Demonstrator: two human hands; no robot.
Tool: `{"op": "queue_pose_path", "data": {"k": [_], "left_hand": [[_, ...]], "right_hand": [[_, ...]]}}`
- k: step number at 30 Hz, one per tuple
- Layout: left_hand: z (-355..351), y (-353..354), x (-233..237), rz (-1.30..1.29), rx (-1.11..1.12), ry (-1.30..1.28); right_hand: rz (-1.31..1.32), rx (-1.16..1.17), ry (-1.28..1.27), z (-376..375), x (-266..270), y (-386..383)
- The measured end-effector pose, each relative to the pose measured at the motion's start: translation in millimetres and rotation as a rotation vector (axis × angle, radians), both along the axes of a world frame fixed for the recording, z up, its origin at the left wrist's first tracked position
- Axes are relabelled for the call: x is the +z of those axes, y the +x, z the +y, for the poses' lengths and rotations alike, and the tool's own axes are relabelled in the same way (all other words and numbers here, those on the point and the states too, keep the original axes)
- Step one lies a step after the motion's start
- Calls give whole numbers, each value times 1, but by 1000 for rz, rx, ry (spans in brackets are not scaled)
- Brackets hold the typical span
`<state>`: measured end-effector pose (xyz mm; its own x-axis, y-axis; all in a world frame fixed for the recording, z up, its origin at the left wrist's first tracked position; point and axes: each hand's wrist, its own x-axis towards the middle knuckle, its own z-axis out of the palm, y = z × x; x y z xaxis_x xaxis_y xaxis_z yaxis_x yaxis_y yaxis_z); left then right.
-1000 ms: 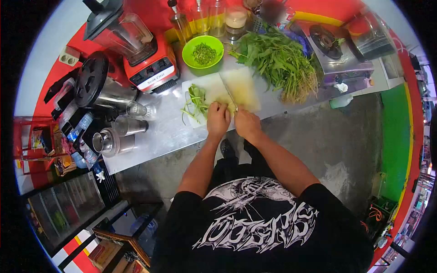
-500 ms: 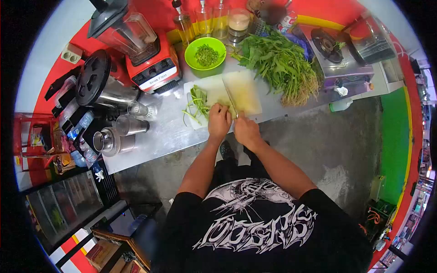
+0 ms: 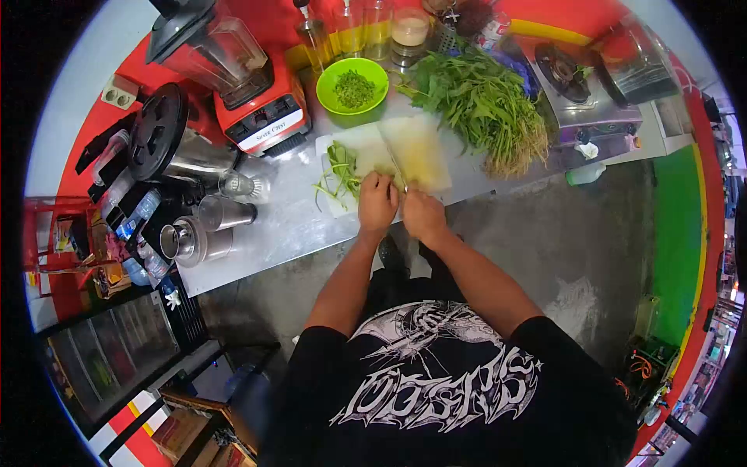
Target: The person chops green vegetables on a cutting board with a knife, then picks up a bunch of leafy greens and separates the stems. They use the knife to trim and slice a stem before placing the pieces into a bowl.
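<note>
On the white cutting board [image 3: 424, 163], my right hand [image 3: 423, 214] is closed round the handle of a knife [image 3: 393, 154], whose blade points away from me. Just left of it, my left hand [image 3: 378, 204] has its fingers curled over green stems at the blade's side. Loose green leaves and stems [image 3: 339, 173] lie on the board's left part. Behind the board stands a lime green bowl [image 3: 331, 110] with chopped greens [image 3: 353, 90] in it. To the right rests a large bunch of leafy greens with roots [image 3: 490, 105].
A red blender [image 3: 264, 117], a steel pot with black lid [image 3: 194, 156] and metal cups [image 3: 187, 240] stand on the left. Glass bottles [image 3: 315, 39] line the back. A gas stove [image 3: 591, 121] is at the right. The steel counter's front edge [image 3: 272, 261] runs before me.
Both hands remain at the board with the knife between them. The whole view has shifted slightly, and the knife and hands show only small movement.
</note>
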<state>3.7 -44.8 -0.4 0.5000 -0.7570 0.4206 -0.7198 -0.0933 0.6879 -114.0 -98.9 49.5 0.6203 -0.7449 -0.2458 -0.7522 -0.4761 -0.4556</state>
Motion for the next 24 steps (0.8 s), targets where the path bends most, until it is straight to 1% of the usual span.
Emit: {"op": "queue_pose_path", "data": {"k": [2,4,6,8,10,12,13,17,19,21,24], "left_hand": [[1,0,1,-6,-9,-12],[1,0,1,-13,5,-14],[-1,0,1,-12,18,-38],[1,0,-1,-28,7,-41],[1,1,-2,-12,-3,4],[1,0,-3,-8,-1,-10],[1,0,-4,-7,2,31],[1,1,-4,-14,-2,-6],[0,1,-2,-7,1,0],[1,-2,-1,30,4,24],[1,-2,-2,3,11,23]], "right_hand": [[-6,-20,-11,-4,3,2],[25,41,-28,-10,7,3],[64,28,-16,-4,9,1],[64,-37,28,3,7,-2],[72,-48,33,1,3,1],[-3,2,-1,-6,3,3],[48,60,0,-12,6,4],[46,92,-37,-8,5,1],[48,3,-6,2,3,-1],[66,15,-11,1,6,1],[71,7,6,-7,16,5]]}}
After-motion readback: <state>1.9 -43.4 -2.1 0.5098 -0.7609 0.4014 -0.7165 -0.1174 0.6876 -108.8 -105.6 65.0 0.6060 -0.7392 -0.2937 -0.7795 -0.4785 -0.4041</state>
